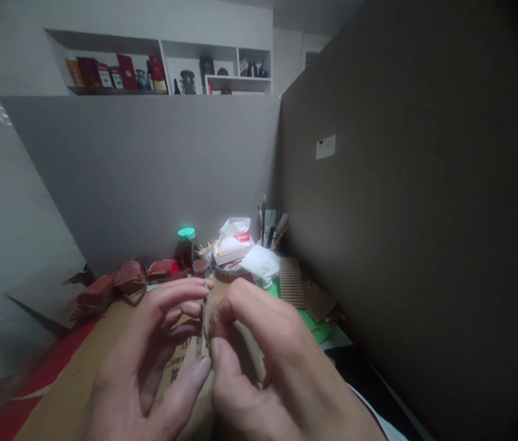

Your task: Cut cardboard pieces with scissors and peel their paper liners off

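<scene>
Low in the middle of the head view, my left hand [148, 355] and my right hand [268, 361] meet with fingers curled. Both pinch a thin, upright strip of brown cardboard [205, 324] between fingertips and thumbs. The strip's lower part disappears behind my fingers. Under the hands lies a flat brown cardboard sheet [79, 386] with dark printed characters.
At the back of the desk stand a green-lidded jar [186, 245], a tissue pack [232, 244], a cup of brushes and pens [271, 226] and a corrugated piece [291, 280]. Reddish-brown cut pieces [111, 288] pile at left. Grey partitions [148, 177] wall off the back and right.
</scene>
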Demonstrator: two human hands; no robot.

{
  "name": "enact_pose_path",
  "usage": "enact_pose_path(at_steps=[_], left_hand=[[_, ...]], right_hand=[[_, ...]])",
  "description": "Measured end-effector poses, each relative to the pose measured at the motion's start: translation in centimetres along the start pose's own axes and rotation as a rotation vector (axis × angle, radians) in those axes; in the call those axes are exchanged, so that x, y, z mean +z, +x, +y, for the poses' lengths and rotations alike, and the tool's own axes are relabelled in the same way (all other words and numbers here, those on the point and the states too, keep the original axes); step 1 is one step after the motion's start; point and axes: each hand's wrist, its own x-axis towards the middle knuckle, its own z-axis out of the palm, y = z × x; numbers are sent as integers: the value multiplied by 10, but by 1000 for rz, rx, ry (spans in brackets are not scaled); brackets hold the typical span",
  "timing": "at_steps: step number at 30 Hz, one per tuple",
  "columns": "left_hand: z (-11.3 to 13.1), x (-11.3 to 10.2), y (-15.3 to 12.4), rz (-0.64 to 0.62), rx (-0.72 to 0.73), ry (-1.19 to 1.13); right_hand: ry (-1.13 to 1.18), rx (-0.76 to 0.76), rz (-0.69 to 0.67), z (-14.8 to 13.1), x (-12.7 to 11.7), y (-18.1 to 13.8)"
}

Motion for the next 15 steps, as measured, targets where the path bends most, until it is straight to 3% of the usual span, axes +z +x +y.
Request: enact_pose_path(at_steps=[4,9,12,15], left_hand=[[-11,-17,11,-100,-6,-101],[-19,-30,11,-72,-45,-142],[-18,-29,9,-82,-38,-133],[-11,-18,13,-4,14,-11]], right_hand=[[-15,-25,-33,-3,-3,5],[-43,18,-108,-5,-8,9],[-26,34,-72,-3,-8,8],[9,18,-49,-1,-7,7]])
